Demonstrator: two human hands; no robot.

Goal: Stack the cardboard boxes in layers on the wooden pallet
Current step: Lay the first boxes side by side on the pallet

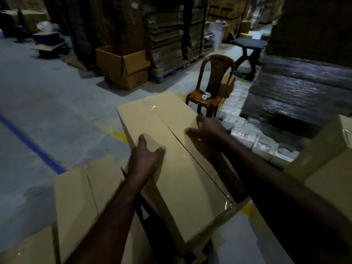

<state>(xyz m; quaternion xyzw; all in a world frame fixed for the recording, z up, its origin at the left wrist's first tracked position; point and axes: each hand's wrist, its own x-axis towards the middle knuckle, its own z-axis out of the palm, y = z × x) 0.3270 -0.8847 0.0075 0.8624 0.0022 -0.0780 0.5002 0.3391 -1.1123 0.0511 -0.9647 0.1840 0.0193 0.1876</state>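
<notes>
The cardboard box (177, 164) sits at the centre of the view, long and narrow, with its length running away from the person toward the upper left. Clear tape covers its top seam. The left hand (146, 157) grips the left long edge: the thumb lies flat on the top panel and the fingers curl over the edge onto the side. The right hand (206, 130) grips the right long edge further along, with the thumb on top and the fingers bent down over the side. The underside of the box is in shadow, so it cannot be told whether it rests on anything. A second box (82, 197) stands just beside it at lower left, and a third box (323, 161) stands near it at right. The floor (57, 103) is grey concrete marked with a blue line (32, 145) and yellow paint patches (118, 135). White moulded trays (245, 130) lie in rows on the floor to the right, beside a dark film-wrapped load (304, 92). Beyond the box stands a brown plastic chair (211, 84) with a small white object (205, 96) on its seat, and behind it a dark round table (249, 45). An open box (122, 67) stands at upper centre, in front of tall stacks of flattened cardboard (165, 35). The room is dimly lit.
</notes>
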